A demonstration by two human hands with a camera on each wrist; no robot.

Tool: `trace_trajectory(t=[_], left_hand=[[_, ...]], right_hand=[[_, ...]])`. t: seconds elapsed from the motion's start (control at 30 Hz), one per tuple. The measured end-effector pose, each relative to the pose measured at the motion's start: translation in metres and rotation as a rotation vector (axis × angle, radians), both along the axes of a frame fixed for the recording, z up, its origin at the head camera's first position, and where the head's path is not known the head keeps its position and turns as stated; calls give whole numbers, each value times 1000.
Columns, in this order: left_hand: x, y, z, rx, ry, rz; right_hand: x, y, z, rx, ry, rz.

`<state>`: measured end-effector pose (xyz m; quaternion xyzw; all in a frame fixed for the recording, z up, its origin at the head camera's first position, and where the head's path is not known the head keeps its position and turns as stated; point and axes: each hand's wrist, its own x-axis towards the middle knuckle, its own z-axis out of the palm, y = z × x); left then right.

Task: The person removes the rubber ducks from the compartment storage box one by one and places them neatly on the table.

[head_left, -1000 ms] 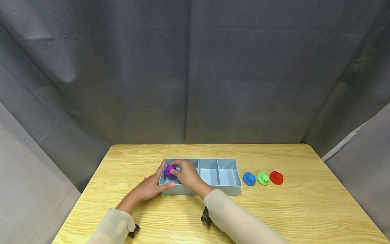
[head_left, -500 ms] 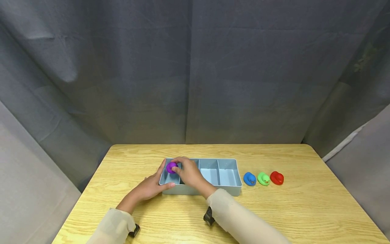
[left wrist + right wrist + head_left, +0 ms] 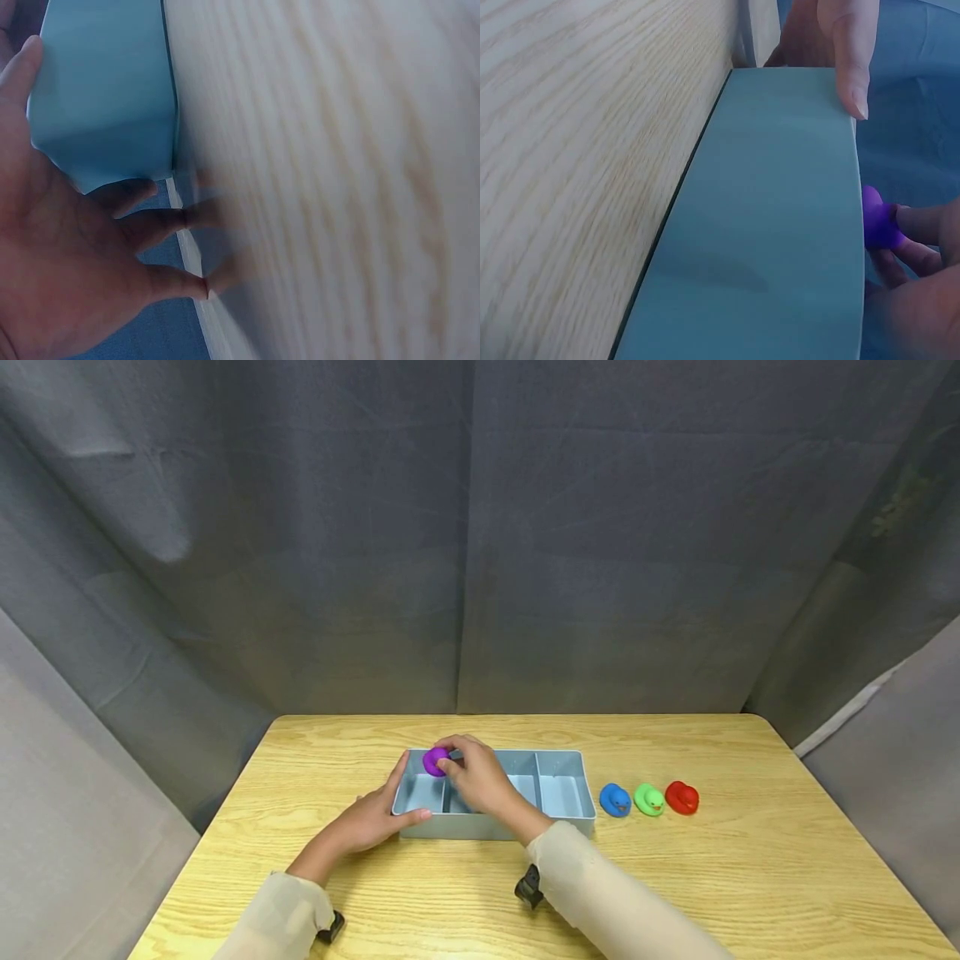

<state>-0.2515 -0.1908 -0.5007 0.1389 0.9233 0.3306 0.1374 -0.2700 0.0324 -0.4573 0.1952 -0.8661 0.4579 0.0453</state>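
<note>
A grey-blue divided box (image 3: 495, 828) stands on the table, its compartments side by side. My left hand (image 3: 367, 820) rests at its left end, thumb over the front corner of the rim and straight index finger along the end wall. In the left wrist view the other fingers (image 3: 169, 281) are spread, reaching down to the tabletop. My right hand (image 3: 480, 777) pinches a purple toy duck (image 3: 434, 762) between thumb and fingers, over the back of the box near the leftmost divider. The right wrist view shows the purple duck (image 3: 880, 221) beyond the box's rim, partly hidden.
Right of the box sit a blue toy duck (image 3: 615, 800), a green toy duck (image 3: 648, 799) and a red toy duck (image 3: 682, 797) in a row. Grey curtains (image 3: 465, 568) hang behind the wooden table (image 3: 750, 877) and at both sides.
The purple duck has come up from the leftmost compartment and moved to the right and back, pinched in my right hand. The left hand and the box have stayed in place.
</note>
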Motion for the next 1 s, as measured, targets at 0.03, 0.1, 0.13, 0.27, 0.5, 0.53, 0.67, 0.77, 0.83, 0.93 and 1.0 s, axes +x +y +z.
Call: trace_trajectory(t=[0.03, 0.1, 0.13, 0.27, 0.5, 0.53, 0.67, 0.77, 0.83, 0.93, 1.0], left_hand=[[0, 0, 0, -1, -2, 1], [0, 0, 0, -4, -4, 5], [0, 0, 0, -5, -6, 7], [-1, 1, -1, -4, -11, 17], [-1, 1, -1, 9, -11, 20], [-1, 1, -1, 11, -10, 19], [-1, 1, 0, 5, -5, 22], [0, 0, 0, -1, 0, 27], [0, 1, 0, -3, 1, 29], [0, 1, -1, -8, 2, 31], [0, 1, -1, -12, 2, 33]], right_hand=[[0, 1, 0, -2, -1, -3], [0, 4, 1, -4, -2, -5], [0, 5, 1, -6, -4, -4], [1, 10, 2, -21, -7, 4], [5, 19, 4, -51, -29, 17], [5, 20, 4, -58, -31, 17], [8, 26, 2, -80, -29, 8], [9, 31, 1, -87, -19, -8], [10, 35, 0, -96, -18, -11], [12, 41, 0, -107, -18, -12], [14, 45, 0, -103, -21, -20]])
